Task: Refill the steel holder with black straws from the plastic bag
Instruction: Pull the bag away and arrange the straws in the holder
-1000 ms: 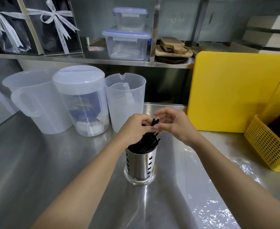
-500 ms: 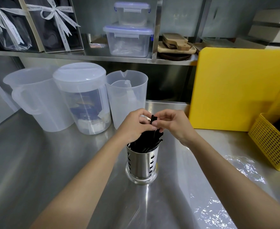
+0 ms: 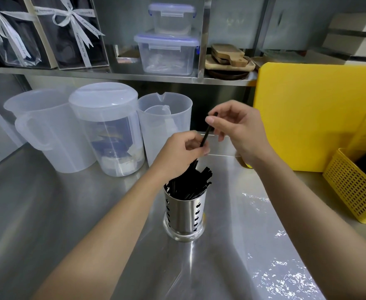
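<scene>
A perforated steel holder (image 3: 184, 215) stands upright on the steel counter, packed with black straws (image 3: 190, 185). My right hand (image 3: 240, 131) is raised above it and pinches the top of one black straw (image 3: 206, 137) that slants down toward the holder. My left hand (image 3: 182, 152) sits just over the holder's rim with its fingers closed around the lower part of that straw. A clear plastic bag (image 3: 275, 245) lies flat and crinkled on the counter to the right of the holder.
Three translucent jugs (image 3: 110, 128) stand behind the holder at the left. A yellow cutting board (image 3: 312, 115) leans at the back right, beside a yellow basket (image 3: 355, 191). A shelf (image 3: 117, 72) above holds lidded boxes and wooden boards.
My right hand has risen up and right, drawing one straw upward out of the bundle. My left hand stays low over the holder.
</scene>
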The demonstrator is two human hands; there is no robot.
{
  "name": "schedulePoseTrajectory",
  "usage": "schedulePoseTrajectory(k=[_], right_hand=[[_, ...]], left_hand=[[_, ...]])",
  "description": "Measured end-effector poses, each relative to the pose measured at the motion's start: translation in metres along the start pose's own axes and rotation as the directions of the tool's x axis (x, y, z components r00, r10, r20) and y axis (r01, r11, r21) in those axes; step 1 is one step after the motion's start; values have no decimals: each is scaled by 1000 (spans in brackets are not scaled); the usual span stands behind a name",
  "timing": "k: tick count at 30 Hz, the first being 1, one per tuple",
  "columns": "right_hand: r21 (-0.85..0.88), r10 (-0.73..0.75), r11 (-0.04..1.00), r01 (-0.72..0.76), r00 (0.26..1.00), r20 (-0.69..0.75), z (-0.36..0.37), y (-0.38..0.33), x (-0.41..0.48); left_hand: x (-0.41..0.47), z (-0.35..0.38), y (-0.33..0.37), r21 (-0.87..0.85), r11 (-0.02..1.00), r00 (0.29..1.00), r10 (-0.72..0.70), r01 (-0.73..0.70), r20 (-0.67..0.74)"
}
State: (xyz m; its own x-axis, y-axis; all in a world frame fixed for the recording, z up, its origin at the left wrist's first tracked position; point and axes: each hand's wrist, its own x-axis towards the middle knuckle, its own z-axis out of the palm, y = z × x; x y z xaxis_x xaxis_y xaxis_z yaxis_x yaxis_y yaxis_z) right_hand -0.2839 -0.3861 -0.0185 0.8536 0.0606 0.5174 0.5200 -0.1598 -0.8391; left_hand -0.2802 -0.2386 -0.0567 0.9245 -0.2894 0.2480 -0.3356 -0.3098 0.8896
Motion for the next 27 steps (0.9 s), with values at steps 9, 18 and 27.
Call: schedulePoseTrajectory(k=[9,18,27], right_hand=[[-453,-27,880,145,966,258,-10,28,-14],[-274,-195,925,265,946,258,12,22,-33],[-221,-10,975,5,1000,-19,12,9,-31]], left_hand=[[3,-21,17,-446,893,923,-221,63,-314],[-10,-14,9,-675,638,858,-514,372,-13],[-21,-30,-11,-70,956,885,-290,285,-363]])
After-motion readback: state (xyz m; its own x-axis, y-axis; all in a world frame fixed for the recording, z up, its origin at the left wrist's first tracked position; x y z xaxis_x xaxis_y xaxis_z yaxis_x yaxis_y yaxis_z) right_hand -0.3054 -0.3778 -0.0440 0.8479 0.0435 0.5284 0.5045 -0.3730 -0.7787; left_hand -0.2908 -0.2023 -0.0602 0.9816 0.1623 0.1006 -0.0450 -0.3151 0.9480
